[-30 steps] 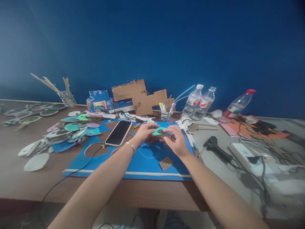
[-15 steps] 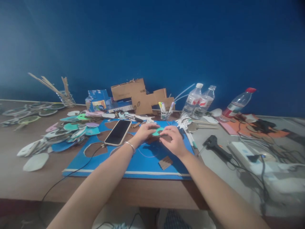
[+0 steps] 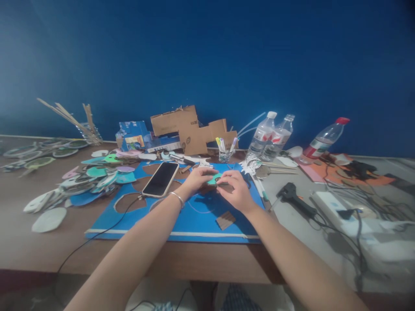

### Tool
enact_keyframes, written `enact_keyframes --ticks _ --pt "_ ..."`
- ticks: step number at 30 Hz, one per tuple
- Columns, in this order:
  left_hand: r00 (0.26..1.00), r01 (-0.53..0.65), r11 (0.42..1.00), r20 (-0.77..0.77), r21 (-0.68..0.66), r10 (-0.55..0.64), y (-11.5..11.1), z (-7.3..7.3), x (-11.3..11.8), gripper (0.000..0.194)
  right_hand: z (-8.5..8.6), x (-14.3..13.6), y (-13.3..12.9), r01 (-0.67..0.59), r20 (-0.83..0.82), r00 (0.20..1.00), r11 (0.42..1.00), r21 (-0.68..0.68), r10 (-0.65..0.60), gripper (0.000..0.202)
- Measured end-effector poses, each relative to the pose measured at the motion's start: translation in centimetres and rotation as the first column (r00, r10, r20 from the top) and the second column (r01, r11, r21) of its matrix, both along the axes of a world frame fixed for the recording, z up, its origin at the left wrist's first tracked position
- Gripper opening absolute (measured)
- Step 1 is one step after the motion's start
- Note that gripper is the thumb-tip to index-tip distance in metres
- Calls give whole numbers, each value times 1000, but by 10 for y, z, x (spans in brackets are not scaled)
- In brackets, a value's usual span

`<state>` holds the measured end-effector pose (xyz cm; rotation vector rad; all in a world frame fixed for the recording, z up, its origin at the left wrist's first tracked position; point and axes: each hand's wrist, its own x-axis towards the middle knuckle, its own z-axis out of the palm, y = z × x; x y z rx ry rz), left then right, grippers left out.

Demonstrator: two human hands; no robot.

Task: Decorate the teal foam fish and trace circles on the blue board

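Between my two hands is a small teal-green cutout piece [image 3: 213,179] with a dark opening or mark in it. My left hand [image 3: 198,178] pinches its left edge, a bracelet around the wrist. On its right side, the fingers of my right hand [image 3: 234,186] close on the piece. Both hands are above a blue board [image 3: 194,222] with rounded holes cut through it and a round outline drawn on it. A small brown cardboard square [image 3: 226,220] lies on the board below my right hand. The phone [image 3: 161,179] rests on the board left of my hands.
A heap of coloured cutouts [image 3: 97,177] spreads at the left. Folded cardboard [image 3: 189,131], a cup of markers [image 3: 225,155] and plastic bottles [image 3: 261,136] stand along the wall. A black glue gun [image 3: 296,201] and a white power strip [image 3: 332,214] with cables are at the right.
Almost nothing differs. My hands still hold the teal-green piece in the same place, with its visible part slightly shifted or tilted between the fingers.
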<state>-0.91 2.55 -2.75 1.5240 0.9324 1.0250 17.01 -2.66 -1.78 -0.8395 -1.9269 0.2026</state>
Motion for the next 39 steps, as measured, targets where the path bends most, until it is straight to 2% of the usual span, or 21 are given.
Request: enact_keyframes --ticks 39 --pt "1000 20 1000 17 0 -20 0 -2 0 29 0 -1 -1 6 8 1000 1000 6 -6 10"
